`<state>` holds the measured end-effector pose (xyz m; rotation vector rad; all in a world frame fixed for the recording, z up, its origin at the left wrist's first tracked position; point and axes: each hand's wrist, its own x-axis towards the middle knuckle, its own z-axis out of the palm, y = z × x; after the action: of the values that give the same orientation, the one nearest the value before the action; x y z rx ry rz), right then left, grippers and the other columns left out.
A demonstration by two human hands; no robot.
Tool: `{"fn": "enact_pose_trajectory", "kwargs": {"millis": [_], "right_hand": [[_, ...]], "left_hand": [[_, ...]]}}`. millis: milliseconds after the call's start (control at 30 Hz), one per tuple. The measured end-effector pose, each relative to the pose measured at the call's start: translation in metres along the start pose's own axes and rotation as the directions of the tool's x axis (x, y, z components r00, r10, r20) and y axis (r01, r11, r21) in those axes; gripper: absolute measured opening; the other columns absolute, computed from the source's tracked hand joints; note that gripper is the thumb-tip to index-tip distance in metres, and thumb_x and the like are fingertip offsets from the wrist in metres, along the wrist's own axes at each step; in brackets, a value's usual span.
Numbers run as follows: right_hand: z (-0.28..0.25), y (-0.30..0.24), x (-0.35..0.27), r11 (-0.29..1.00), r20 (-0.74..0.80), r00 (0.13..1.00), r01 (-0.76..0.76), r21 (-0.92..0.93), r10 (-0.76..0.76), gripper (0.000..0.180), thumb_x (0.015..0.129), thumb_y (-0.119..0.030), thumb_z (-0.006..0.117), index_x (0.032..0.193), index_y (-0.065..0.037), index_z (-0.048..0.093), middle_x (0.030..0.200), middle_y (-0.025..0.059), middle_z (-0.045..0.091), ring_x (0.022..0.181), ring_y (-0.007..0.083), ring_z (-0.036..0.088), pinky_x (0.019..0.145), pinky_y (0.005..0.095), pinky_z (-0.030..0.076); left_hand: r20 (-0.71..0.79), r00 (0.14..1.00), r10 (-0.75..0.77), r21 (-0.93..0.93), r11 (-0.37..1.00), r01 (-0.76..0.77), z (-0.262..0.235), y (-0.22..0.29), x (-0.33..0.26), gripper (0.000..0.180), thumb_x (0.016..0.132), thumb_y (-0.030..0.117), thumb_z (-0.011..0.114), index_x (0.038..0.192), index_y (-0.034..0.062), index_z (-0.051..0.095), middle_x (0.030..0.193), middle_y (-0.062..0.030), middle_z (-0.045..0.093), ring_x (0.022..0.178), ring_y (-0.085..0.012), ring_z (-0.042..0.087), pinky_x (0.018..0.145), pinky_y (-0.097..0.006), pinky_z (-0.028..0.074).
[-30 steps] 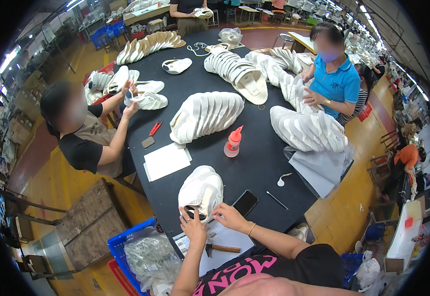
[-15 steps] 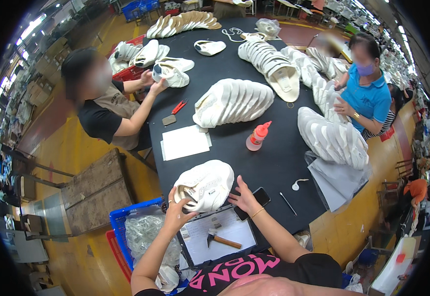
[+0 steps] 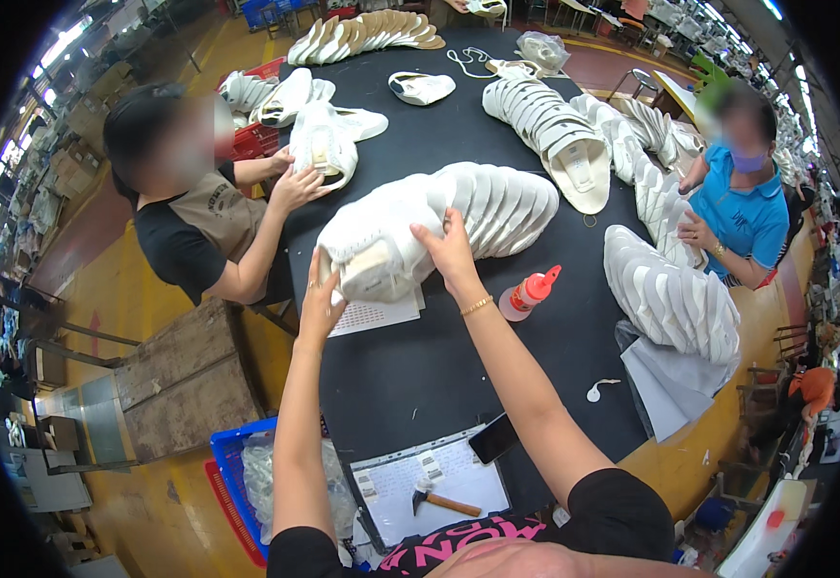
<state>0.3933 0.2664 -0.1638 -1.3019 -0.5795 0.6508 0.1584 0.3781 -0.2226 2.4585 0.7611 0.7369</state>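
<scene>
Head camera shows a white shoe bundle (image 3: 372, 241) held up over the black table (image 3: 420, 376), at the left end of a long row of white shoe parts (image 3: 507, 202). I can't tell if the bundle touches that row. The person's left hand (image 3: 320, 301) pinches its left side, with the thumb near the opening and the fingers around the edge. The right hand (image 3: 451, 254) grips its right side, with the thumb and fingers spread apart around it. Some paper with print (image 3: 377, 320) pokes out below the bundle. Just right of the right wrist stands a pink bottle (image 3: 530, 292) with a red top. Closer to the person, a hammer (image 3: 454, 504) with a wooden handle lies on a white sheet (image 3: 396, 511), and a black phone (image 3: 494, 439) sits at that sheet's top corner. A small white tag (image 3: 594, 392) lies farther right. Near it, more white shoe parts (image 3: 670, 289) lean in a row by some gray sheets (image 3: 669, 385). At the left side, a co-worker in black and tan (image 3: 218, 226) has both hands on a white shoe (image 3: 319, 144). At the right side, a co-worker in blue (image 3: 749, 217) touches other shoe parts. A blue crate (image 3: 229, 462) is at the lower left.
</scene>
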Motion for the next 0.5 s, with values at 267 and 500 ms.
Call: {"fn": "enact_pose_trajectory", "kwargs": {"millis": [267,500], "right_hand": [[-0.037,0.035,0.067,0.902,-0.274,0.934,0.097,-0.421,-0.228,0.056,0.082,-0.012,0.07,0.13,0.001,0.044,0.116,0.0175,0.053,0.103,0.0313,0.055,0.092,0.039,0.045],[-0.032,0.025,-0.062,0.846,-0.041,0.933,0.304,-0.439,-0.357,0.042,0.082,-0.008,0.065,0.121,0.001,0.051,0.116,0.0161,0.05,0.109,0.0308,0.05,0.095,0.0368,0.041]], "left_hand": [[0.24,0.963,-0.123,0.01,0.992,0.124,0.122,-0.024,0.068,0.072,0.064,0.0,0.068,0.132,0.0034,0.045,0.151,-0.0334,0.004,0.141,-0.0439,0.014,0.116,-0.043,0.016],[0.022,0.997,-0.079,-0.18,0.98,0.082,0.133,-0.03,0.043,0.094,0.063,-0.006,0.063,0.144,0.0002,0.017,0.152,-0.027,-0.014,0.143,-0.0429,0.001,0.115,-0.039,0.023]]}}
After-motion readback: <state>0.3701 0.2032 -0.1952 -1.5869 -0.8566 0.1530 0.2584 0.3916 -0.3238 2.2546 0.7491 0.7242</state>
